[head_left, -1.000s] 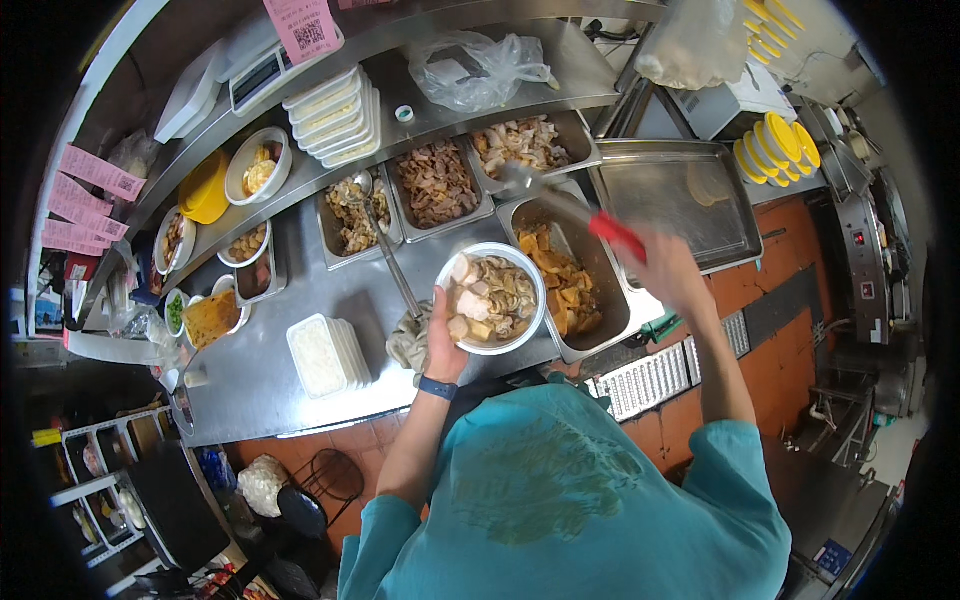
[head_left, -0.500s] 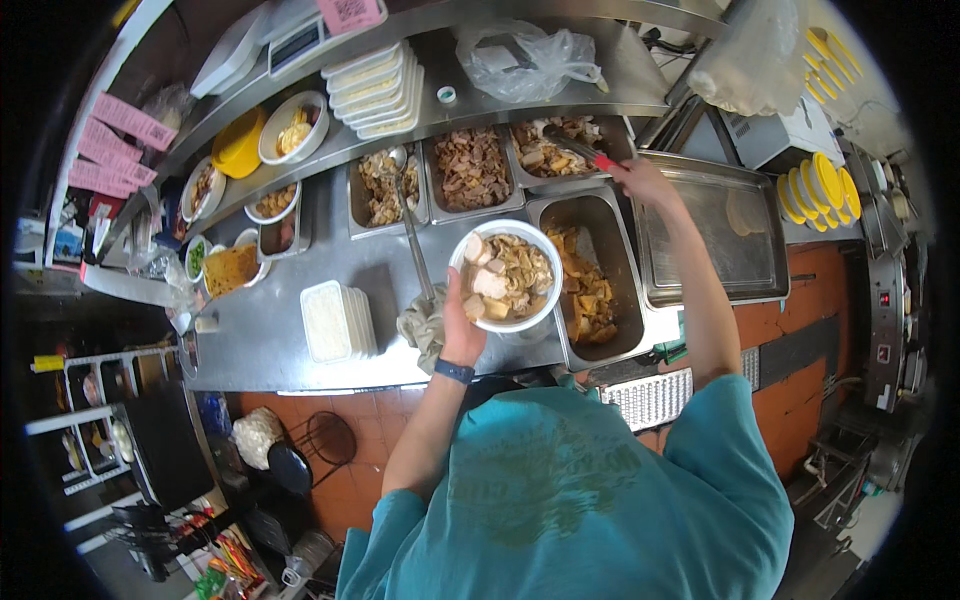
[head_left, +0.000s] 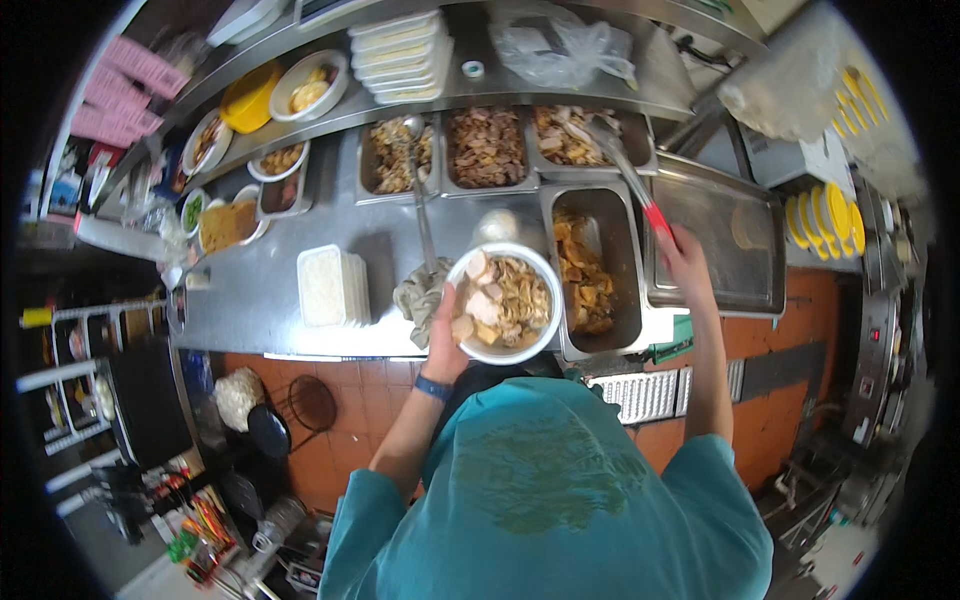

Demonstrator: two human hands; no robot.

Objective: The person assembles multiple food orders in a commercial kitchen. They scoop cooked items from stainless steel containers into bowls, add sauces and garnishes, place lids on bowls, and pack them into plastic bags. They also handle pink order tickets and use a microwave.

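Observation:
My left hand (head_left: pixel 449 338) grips the rim and side of a white round bowl (head_left: pixel 553 322), held over the counter's front edge. In the bowl lie pale pink slices, chopped brownish pieces and yellowish chunks. My right hand (head_left: pixel 683 262) is closed around the red grip of metal tongs (head_left: pixel 641 192). The tongs' head rests over the right back steel pan (head_left: pixel 570 150) of sliced meat; whether it pinches a piece I cannot tell. Just right of the bowl, a deep steel pan (head_left: pixel 636 300) contains orange-brown chunks.
Two more pans, one of chopped meat (head_left: pixel 487 150) and one with a ladle (head_left: pixel 420 210), stand at the back. A grey cloth (head_left: pixel 415 303) and stacked white containers (head_left: pixel 325 288) lie left. A steel tray (head_left: pixel 720 235) is at right; a shelf (head_left: pixel 440 112) runs above the back pans.
My right hand has drawn back toward me and right, so the tongs show more of their length. The bowl has come nearer my body, uncovering a pale round thing behind it.

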